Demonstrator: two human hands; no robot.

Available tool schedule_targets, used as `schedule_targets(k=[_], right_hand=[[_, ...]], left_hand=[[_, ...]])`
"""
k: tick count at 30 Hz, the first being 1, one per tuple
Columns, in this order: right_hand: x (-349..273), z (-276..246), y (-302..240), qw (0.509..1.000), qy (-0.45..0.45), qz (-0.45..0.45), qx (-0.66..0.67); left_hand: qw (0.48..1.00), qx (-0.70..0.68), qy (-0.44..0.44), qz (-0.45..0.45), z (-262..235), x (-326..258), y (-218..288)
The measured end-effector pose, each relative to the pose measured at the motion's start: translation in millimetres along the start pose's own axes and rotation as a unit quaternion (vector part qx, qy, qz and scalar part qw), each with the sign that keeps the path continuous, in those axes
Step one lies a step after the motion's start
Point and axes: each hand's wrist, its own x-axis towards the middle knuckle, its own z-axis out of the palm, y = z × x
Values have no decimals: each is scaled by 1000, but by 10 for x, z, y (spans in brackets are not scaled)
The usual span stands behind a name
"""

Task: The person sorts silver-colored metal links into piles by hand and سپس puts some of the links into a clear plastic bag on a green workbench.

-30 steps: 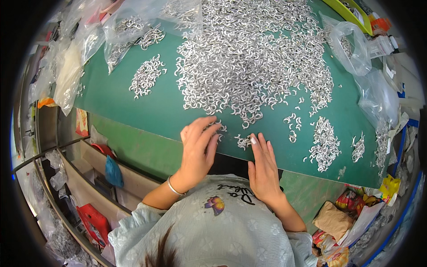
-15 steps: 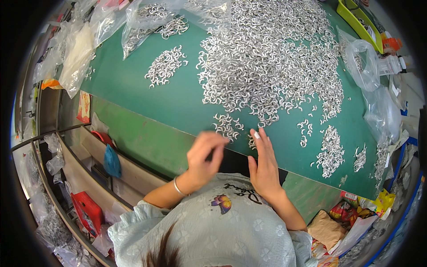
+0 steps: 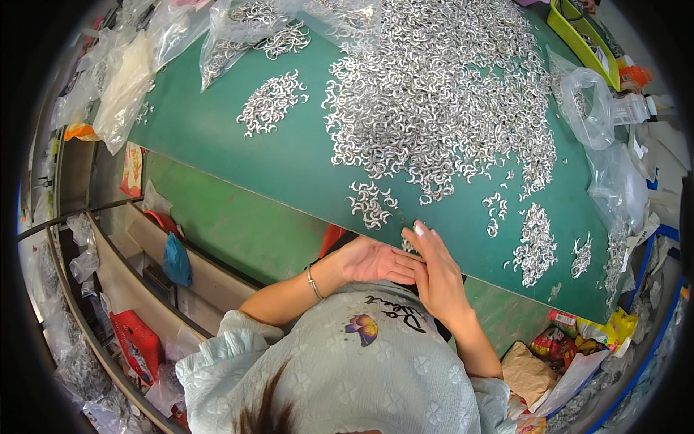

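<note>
Left hand (image 3: 372, 260) is lying palm-up, fingers open, cupped at the table (image 3: 289, 166) edge; right hand (image 3: 434, 271), fingers extended, is sweeping small metal hooks (image 3: 370, 205) toward it.

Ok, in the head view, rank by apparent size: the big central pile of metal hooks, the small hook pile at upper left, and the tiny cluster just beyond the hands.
1. Big central pile, by far.
2. Upper-left pile.
3. Tiny cluster, closer to the camera yet smaller.

Clear plastic bags (image 3: 130, 79) lie at the mat's far left, a yellow-green tray (image 3: 582, 43) far right, a red packet (image 3: 137, 343) below the bench.
</note>
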Motion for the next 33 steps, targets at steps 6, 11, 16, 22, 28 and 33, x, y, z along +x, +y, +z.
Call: schedule_targets(k=[6, 11, 16, 22, 28, 33], right_hand=[[-157, -7, -129, 996, -60, -58, 13], [-132, -26, -110, 995, 9, -51, 81], [-57, -34, -15, 991, 111, -41, 57], [70, -4, 26, 989, 141, -14, 40], [87, 37, 74, 985, 171, 5, 37], [67, 67, 111, 982, 185, 12, 24]], left_hand=[[997, -39, 68, 22, 40, 36, -33], [907, 275, 314, 62, 24, 5, -106], [886, 333, 318, 61, 565, -584, -85], [741, 354, 342, 457, 1363, -976, 649], [782, 170, 167, 575, 1482, -1183, 1520], [779, 111, 195, 585, 1502, -1022, 1414]])
